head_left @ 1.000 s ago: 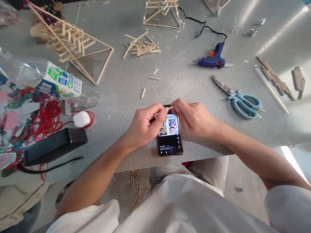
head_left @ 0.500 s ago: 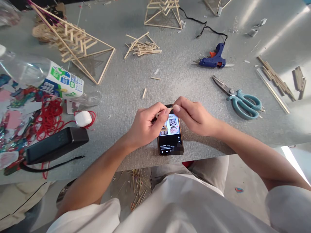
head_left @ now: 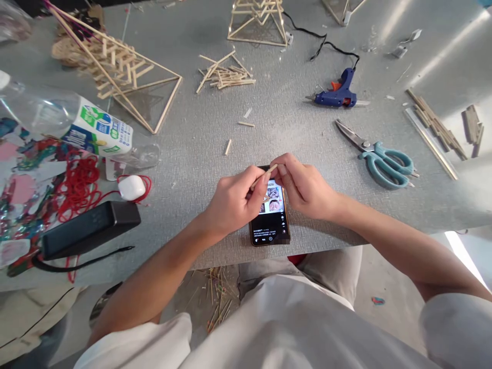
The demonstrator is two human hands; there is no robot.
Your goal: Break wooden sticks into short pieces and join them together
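Between the thumb and fingers of my left hand (head_left: 236, 200) is a short, thin wooden stick (head_left: 269, 169), its tip slanting up to the right. My right hand (head_left: 303, 187) is closed at that far end, fingertips against the stick; the exact grip there is partly hidden. Both hands are held over a phone (head_left: 269, 225) lying face up near the table edge, its lit screen showing small pictures. Just beyond the hands lie a short stick piece (head_left: 228, 147) and another cut stick (head_left: 246, 124).
Scissors (head_left: 376, 156) and a blue glue gun (head_left: 338, 95) lie on the right, near wooden strips (head_left: 436, 123). A pile of sticks (head_left: 228, 77) sits farther back. Stick frames (head_left: 168, 105), a plastic bottle (head_left: 103, 128), red cord (head_left: 79, 179) and a dark box-like device (head_left: 92, 228) occupy the left.
The right fingers have shifted slightly at the stick's end, and more of its tip now shows between the hands. The left hand has barely moved.
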